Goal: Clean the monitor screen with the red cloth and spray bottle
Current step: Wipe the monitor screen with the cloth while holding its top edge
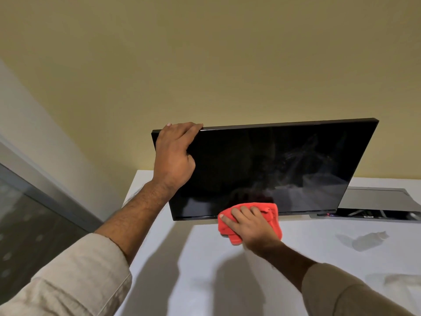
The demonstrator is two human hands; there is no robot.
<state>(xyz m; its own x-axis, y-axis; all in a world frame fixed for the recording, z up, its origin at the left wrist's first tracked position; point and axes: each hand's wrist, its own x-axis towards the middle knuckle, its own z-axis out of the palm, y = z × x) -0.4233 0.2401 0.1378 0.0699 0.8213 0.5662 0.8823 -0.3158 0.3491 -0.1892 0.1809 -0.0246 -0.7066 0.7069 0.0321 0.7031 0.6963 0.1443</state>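
A black monitor (pixel 284 165) stands on a white table (pixel 205 270), its dark screen streaked with smears on the right half. My left hand (pixel 174 153) grips the monitor's top left corner, fingers curled over the top edge. My right hand (pixel 248 226) presses a folded red cloth (pixel 272 215) against the screen's bottom edge near the middle, fingers spread over the cloth. A clear spray bottle (pixel 369 240) lies on its side on the table to the right, apart from both hands.
A grey box-like device (pixel 376 201) sits behind the monitor at the right. A crumpled clear wrapper (pixel 403 280) lies near the table's right edge. A yellow wall rises behind; a dark glass panel (pixel 34 224) stands at the left.
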